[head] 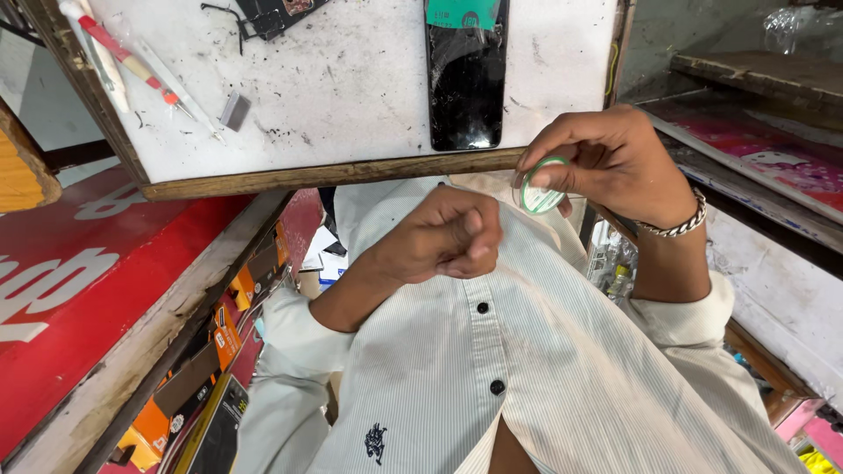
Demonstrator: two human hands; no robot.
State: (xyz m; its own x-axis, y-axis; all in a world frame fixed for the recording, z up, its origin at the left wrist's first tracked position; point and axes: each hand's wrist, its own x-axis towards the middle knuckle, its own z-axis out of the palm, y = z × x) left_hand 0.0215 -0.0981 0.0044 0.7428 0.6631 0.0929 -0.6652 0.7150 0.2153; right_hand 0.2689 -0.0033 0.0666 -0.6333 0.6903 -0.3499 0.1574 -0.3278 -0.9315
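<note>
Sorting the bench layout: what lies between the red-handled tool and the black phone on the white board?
In the head view, a small grey block lies between the red-handled tool and the phone, on the white board.

Green-rimmed tape roll [542, 186], white pinstriped shirt [544, 351], black phone [466, 79], red counter [79, 290].

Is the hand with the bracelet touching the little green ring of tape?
Touching. The head view shows the right hand pinching the green tape roll between thumb and fingers.

A small round tape roll [541, 186] is held up in the right hand [615, 162], just right of the left hand [448, 235], both before the chest. Behind them, a cracked dark smartphone [466, 75] is laid on the scuffed white tabletop [351, 88], with thin pen-like tools [132, 63] placed at its far left.
</note>
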